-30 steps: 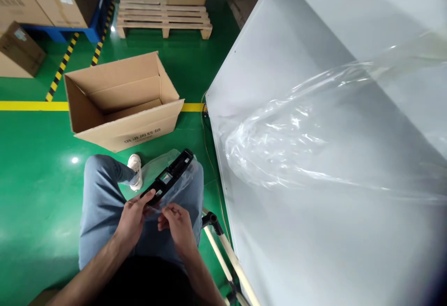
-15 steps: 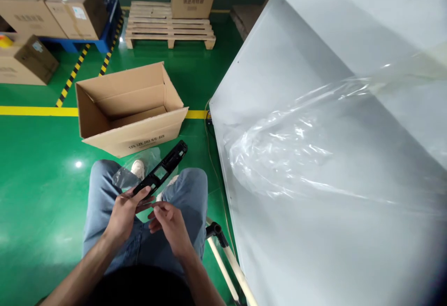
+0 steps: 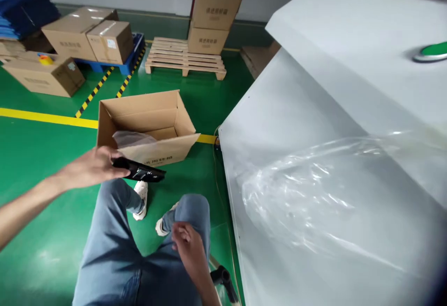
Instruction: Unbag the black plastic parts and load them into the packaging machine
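My left hand [image 3: 104, 166] grips one end of a long, narrow black plastic part [image 3: 141, 170], held out in front of the open carton's near side. Clear plastic film [image 3: 134, 139] shows inside the carton [image 3: 164, 153], just beyond that hand; whether the hand touches it I cannot tell. By my right thigh, my right hand [image 3: 188, 245] has its fingers curled in. Whatever might be within those fingers is hidden.
A large pale grey panelled surface [image 3: 279, 101] fills the right side, with crumpled clear plastic sheeting [image 3: 296, 199] on it. Behind stand a wooden pallet [image 3: 171, 57] with stacked cartons [image 3: 214, 22] and a blue pallet [image 3: 138, 47]. A black pipe joint [image 3: 221, 275] is beside my right leg.
My left hand has carried the black part left and forward, towards the carton. My right hand has separated from it. The film has gone from between my knees into the carton. The view has tilted up.
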The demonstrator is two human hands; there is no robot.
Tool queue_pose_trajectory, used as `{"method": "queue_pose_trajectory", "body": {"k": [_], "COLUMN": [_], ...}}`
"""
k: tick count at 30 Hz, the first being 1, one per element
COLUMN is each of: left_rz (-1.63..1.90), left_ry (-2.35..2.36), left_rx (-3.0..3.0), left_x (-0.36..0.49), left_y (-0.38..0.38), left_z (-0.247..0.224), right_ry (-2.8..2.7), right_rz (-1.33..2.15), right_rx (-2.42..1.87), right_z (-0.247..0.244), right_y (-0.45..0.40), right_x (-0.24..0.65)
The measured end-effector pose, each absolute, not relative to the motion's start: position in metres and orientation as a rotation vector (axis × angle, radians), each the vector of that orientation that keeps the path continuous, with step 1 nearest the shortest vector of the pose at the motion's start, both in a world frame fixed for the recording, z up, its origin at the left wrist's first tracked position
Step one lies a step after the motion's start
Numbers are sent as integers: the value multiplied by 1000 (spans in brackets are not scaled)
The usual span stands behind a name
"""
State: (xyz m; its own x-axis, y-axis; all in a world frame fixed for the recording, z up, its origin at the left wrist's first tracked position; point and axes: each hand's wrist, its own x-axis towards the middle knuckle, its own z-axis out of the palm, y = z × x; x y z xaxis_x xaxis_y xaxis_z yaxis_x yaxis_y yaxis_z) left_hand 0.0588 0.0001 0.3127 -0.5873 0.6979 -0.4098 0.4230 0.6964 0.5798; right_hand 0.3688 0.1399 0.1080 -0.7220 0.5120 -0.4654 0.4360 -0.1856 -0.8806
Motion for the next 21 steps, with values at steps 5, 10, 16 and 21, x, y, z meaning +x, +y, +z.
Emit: {"method": "queue_pose_trajectory", "body": {"k": [5, 10, 16, 21], "left_rz": [212, -75, -204, -232], "left_ry": [2505, 2693, 2816, 2769], "left_rx": [957, 1070, 1030, 1018], "left_x": [21, -4, -40, -81], "left_y": [21, 39, 85, 143], "left_z": [370, 404, 408, 359], "right_ry": [-2115, -2194, -2137, -2008], "right_rz": [1804, 1617, 1652, 1584], "right_rx": [-1091, -960, -1131, -1329], "right_z": [108, 96, 73, 50], "right_y": [160, 184, 207, 209], "right_x": [361, 344, 333, 343]}}
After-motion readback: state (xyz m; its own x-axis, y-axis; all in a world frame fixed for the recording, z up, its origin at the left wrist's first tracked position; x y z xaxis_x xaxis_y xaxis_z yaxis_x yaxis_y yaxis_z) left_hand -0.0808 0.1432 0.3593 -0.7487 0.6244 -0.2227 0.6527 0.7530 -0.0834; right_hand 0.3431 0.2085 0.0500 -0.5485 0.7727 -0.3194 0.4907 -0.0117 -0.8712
